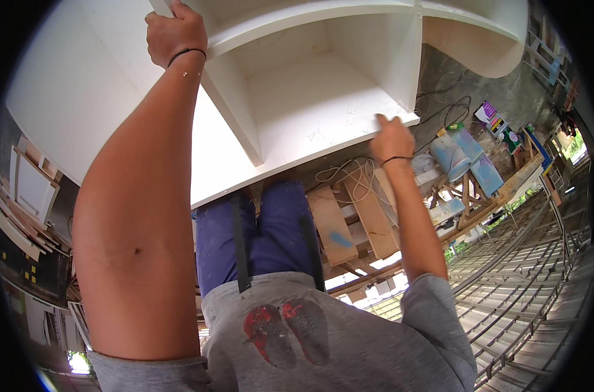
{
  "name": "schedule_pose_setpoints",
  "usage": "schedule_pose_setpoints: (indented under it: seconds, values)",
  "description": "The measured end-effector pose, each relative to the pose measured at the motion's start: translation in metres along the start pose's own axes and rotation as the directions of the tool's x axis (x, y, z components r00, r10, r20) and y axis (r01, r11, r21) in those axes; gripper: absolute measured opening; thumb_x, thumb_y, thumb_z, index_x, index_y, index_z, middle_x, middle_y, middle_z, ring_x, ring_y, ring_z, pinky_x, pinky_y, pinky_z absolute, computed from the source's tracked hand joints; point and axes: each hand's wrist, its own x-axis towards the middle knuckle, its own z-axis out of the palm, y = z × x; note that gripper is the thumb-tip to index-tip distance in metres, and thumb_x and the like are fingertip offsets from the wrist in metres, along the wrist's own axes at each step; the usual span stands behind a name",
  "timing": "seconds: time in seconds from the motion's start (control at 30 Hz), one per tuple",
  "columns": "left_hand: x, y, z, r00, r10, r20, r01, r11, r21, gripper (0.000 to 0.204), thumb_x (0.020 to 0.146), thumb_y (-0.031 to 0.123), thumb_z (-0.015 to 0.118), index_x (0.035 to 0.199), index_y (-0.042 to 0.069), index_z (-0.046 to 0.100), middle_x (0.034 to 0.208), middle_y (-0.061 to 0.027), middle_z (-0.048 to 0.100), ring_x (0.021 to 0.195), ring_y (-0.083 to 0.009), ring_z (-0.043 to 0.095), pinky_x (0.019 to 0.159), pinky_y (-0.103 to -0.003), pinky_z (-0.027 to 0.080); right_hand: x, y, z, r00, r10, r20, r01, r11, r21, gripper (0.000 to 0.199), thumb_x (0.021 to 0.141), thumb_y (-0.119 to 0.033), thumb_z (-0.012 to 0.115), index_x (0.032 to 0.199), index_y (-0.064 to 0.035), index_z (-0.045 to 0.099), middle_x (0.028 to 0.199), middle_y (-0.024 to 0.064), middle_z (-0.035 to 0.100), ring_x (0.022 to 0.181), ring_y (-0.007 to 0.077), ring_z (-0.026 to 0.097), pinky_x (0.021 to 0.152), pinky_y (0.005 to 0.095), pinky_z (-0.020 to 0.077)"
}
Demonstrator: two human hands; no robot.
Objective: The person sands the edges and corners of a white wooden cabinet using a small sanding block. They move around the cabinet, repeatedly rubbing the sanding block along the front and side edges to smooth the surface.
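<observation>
As the white shelving unit [310, 98] is gripped by the left hand [176, 34], fingers curled, seemingly for steadiness, the right hand [392, 140] is held near the lower edge; whether its fingers pinch cannot be told.

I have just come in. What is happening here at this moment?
A person is at a white shelf unit. The left hand is closed on one of its edges. The right hand, slightly blurred, is by the front edge near a corner; I cannot tell whether it touches. Wooden boards and a paint-stained bucket are to the right.
</observation>
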Motion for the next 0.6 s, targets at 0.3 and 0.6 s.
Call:
schedule_pose_setpoints:
  seconds: [0.3, 0.6]
  values:
    - [0.005, -0.012, 0.008, 0.998, 0.013, -0.054, -0.013, 1.000, 0.001, 0.057, 0.086, 0.048, 0.049, 0.109, -0.004, 0.055, 0.094, -0.0207, 0.068, 0.093, -0.0359, 0.066, 0.081, -0.044, 0.051, -0.065, -0.143, -0.005, 0.891, -0.332, 0.309, 0.225, 0.915, 0.334, 0.034, 0.077, -0.013, 0.055, 0.107, -0.0178, 0.070, 0.087, 0.0190, 0.061, 0.084, 0.0354, 0.064, 0.076, 0.0441, 0.0510]
    - [-0.005, -0.008, 0.006, 0.982, 0.127, -0.140, -0.135, 0.990, -0.046, 0.041, 0.090, 0.030, 0.053, 0.108, -0.006, 0.055, 0.092, -0.0298, 0.064, 0.090, -0.0462, 0.062, 0.081, -0.049, 0.049, -0.017, -0.071, 0.002, 0.964, -0.136, 0.227, 0.145, 0.989, -0.024, 0.025, 0.084, -0.021, 0.057, 0.105, -0.0143, 0.067, 0.096, 0.0138, 0.061, 0.089, 0.0293, 0.063, 0.075, 0.0415, 0.0524]
